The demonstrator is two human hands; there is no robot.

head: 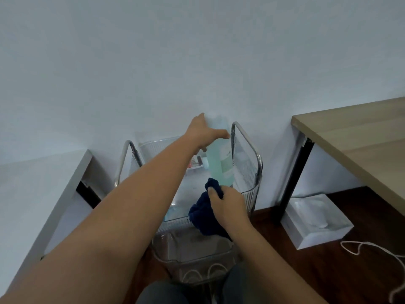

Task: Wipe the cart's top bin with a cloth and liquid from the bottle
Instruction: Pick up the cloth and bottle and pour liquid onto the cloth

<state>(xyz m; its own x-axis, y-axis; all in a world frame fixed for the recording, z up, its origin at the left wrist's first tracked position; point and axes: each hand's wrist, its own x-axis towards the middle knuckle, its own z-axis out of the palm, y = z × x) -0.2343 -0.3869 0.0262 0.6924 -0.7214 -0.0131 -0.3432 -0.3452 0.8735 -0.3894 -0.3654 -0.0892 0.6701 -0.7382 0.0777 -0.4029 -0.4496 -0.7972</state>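
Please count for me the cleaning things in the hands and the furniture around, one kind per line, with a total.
Tall clear plastic bottle of pale green liquid, in left hand: 1
Dark blue cloth, in right hand: 1
Clear plastic cart with metal handles: 1
Tables, wooden and white: 2
Total: 5

Home room (likely): wooden desk point(359, 137); tissue box point(315, 222); dark wood floor point(328, 270)

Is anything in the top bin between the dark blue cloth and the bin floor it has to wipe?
Partly. The bottle, gripped by the left hand, stands in the top bin just beyond the cloth held by the right hand, and small boxes sit at the far end. The near floor looks unobstructed.
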